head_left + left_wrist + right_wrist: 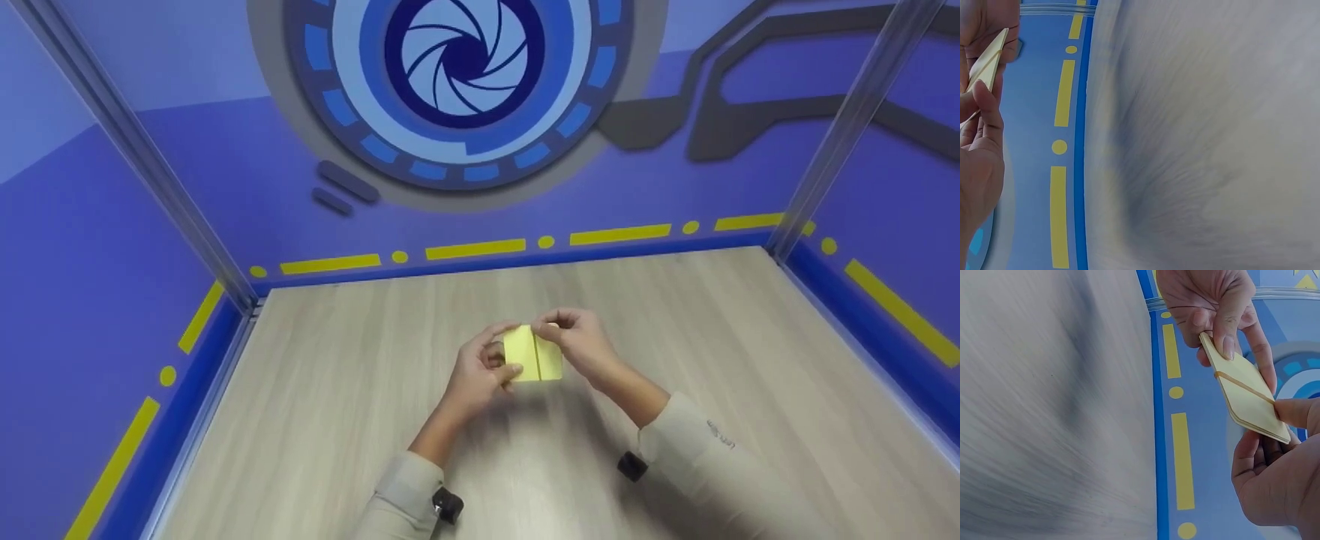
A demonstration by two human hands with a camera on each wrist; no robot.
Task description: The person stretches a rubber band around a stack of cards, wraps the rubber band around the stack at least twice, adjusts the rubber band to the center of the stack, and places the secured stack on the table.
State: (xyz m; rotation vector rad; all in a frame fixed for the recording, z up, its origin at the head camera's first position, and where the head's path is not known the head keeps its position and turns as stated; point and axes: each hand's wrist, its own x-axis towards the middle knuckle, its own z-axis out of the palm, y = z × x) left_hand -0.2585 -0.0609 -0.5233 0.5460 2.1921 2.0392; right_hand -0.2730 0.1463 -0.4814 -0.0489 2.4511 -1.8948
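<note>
A thin stack of pale yellow cards [521,349] is held up above the table between both hands. A brown rubber band [1241,385] runs straight across its middle. My left hand [474,369] grips the left side, its thumb on the front face and its fingers curled behind. At the top edge, my right hand [586,341] pinches the stack with thumb and fingers, right where the band wraps over. Seen from the right wrist, the right thumb tip lies at the band's end and layered edges show along the stack. The back face is mostly hidden.
A wood-grain table [337,420] lies below the hands. Blue printed panels [187,165] with yellow dashes rise at the back and both sides, joined by metal corner posts [847,127]. Dark wrist devices [448,506] sit at the beige sleeves [409,484].
</note>
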